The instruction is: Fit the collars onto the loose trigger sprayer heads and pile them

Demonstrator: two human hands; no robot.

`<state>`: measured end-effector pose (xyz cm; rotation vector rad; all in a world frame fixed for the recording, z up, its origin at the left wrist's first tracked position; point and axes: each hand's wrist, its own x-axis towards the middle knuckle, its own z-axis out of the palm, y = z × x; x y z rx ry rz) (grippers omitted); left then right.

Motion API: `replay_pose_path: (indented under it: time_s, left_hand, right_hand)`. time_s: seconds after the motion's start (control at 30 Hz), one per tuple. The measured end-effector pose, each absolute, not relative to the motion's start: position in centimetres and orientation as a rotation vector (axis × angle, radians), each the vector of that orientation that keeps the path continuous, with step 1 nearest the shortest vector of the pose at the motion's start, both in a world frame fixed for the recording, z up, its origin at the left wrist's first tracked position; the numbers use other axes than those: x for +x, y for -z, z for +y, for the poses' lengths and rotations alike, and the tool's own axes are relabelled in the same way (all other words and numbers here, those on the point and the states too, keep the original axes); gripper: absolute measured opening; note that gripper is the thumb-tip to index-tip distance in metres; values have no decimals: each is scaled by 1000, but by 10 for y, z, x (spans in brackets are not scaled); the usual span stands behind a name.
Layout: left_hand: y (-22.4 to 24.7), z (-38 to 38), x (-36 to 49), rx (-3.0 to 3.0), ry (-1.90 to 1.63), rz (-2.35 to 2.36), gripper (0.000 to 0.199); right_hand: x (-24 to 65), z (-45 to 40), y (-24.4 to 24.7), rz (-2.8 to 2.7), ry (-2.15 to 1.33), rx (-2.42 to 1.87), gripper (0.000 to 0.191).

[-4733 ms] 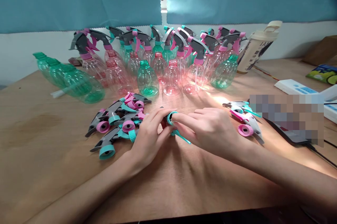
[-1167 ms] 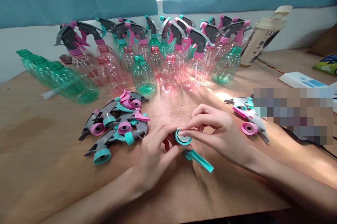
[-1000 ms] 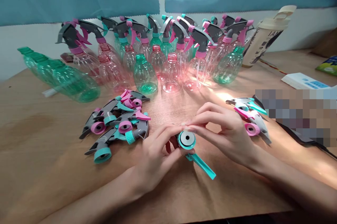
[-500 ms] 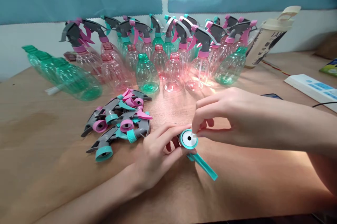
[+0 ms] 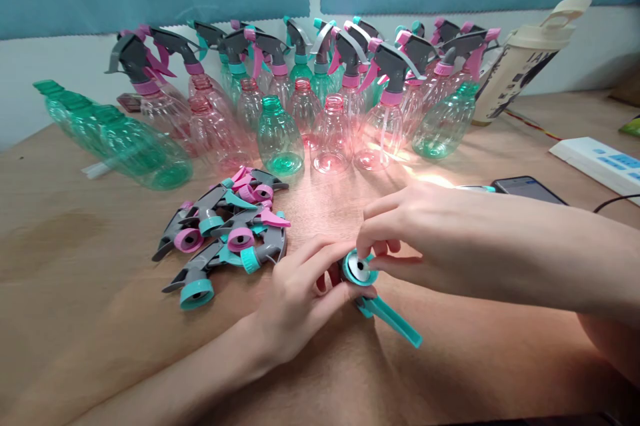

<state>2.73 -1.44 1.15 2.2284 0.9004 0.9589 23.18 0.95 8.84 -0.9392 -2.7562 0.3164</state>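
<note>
My left hand [image 5: 295,296] is closed around a spray trigger head [image 5: 393,323] with a turquoise lever and collar, its collar opening turned up towards me. Inside that collar sits a white disc-shaped gasket [image 5: 359,270] with a dark hole, slightly tilted. The thumb and forefinger of my right hand [image 5: 400,229] pinch at the gasket's rim; the fingertips partly cover it. Left of my hands lies a heap of loose spray trigger heads [image 5: 240,219] in grey, pink and turquoise.
Behind stand many spray bottles, some open like the green bottle [image 5: 280,136], others topped with trigger heads. More green bottles [image 5: 145,146] cluster at the left. On the right are a phone [image 5: 527,189], a power strip [image 5: 595,163] and a cream tumbler [image 5: 520,73].
The gasket has gone from lying flat in the collar to tilted, with my right fingers shifted left and over its edge. The view has moved slightly, and more of the phone shows.
</note>
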Motion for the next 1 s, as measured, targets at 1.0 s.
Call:
replay_pose_path:
  time_s: [1.0]
  left_hand:
    - [-23, -9, 25, 2413, -921, 862, 23]
  right_hand:
    - [228, 16, -96, -2721, -461, -908, 21]
